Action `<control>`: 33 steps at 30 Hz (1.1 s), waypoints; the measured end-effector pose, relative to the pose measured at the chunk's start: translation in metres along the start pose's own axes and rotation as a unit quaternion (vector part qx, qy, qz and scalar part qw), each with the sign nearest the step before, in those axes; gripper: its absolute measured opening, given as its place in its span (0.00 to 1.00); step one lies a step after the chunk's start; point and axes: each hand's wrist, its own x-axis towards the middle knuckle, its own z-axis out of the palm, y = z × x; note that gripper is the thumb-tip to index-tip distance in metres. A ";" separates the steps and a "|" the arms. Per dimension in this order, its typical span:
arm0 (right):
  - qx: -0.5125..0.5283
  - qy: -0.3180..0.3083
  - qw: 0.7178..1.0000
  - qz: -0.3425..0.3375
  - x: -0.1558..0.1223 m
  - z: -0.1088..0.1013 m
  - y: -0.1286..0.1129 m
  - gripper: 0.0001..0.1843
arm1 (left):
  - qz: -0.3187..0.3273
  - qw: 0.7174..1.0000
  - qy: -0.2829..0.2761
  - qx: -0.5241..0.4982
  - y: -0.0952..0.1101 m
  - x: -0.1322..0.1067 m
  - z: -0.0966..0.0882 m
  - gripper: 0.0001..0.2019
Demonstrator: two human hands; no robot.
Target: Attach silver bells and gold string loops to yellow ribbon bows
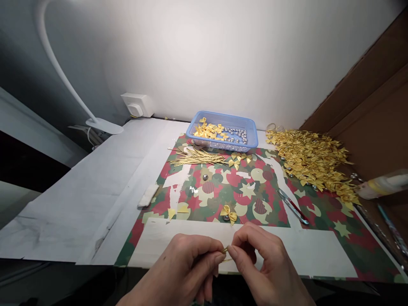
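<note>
My left hand and my right hand meet at the near edge of the table, fingers pinched together on a thin gold wire tie held between their fingertips. Just beyond them a small yellow ribbon bow with a silver bell lies on the red, green and cream patterned sheet. A bundle of gold wire ties lies farther back on the sheet. A blue plastic basket at the back holds yellow bows and silver bells.
A large heap of finished yellow bows fills the right side. Small scissors lie right of centre. A white lamp base and a wall socket stand at the back left. A glue bottle lies at far right beside brown cardboard.
</note>
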 end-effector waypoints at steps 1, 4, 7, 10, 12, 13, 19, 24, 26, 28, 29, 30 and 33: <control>0.000 0.001 1.000 0.001 0.000 0.000 0.000 0.09 | -0.001 1.000 -0.001 0.002 0.001 0.000 0.000 0.17; -0.002 -0.001 1.000 -0.002 0.001 0.000 0.001 0.10 | -0.002 1.000 0.001 0.013 0.001 -0.001 0.001 0.17; -0.001 -0.002 1.000 -0.003 0.002 0.000 0.002 0.10 | 0.007 1.000 0.004 0.017 -0.001 -0.001 0.002 0.17; 0.008 -0.001 1.000 0.000 0.003 0.000 0.003 0.10 | 0.012 1.000 0.012 0.023 0.000 -0.001 0.002 0.18; 0.027 -0.001 1.000 0.009 0.003 0.000 0.004 0.10 | 0.008 0.999 0.018 0.031 0.004 -0.002 0.002 0.19; 0.041 -0.002 0.999 0.016 0.003 0.000 0.004 0.10 | 0.004 0.999 0.019 0.032 0.005 -0.003 0.002 0.19; 0.183 -0.023 0.980 0.078 0.000 -0.003 0.009 0.10 | 0.002 1.000 0.017 0.014 0.004 -0.006 0.004 0.19; 0.153 -0.045 0.984 0.073 -0.001 0.000 0.011 0.05 | 0.014 0.999 0.036 0.033 0.005 -0.004 0.005 0.19; 0.110 -0.035 0.992 0.053 -0.001 0.000 0.011 0.06 | 0.019 0.998 0.038 0.054 0.006 -0.004 0.005 0.20; 0.079 -0.029 0.996 0.032 -0.001 0.000 0.009 0.09 | 0.025 0.996 0.041 0.078 0.005 -0.003 0.005 0.20; 0.070 -0.030 0.997 0.026 -0.001 0.000 0.008 0.10 | 0.026 0.995 0.041 0.085 0.005 -0.003 0.005 0.20; 0.066 -0.030 0.997 0.023 -0.002 0.001 0.007 0.11 | 0.025 0.995 0.041 0.086 0.004 -0.002 0.005 0.19; 0.068 -0.009 0.997 0.033 -0.002 0.002 0.005 0.12 | 0.017 0.998 0.035 0.045 0.001 -0.001 0.004 0.16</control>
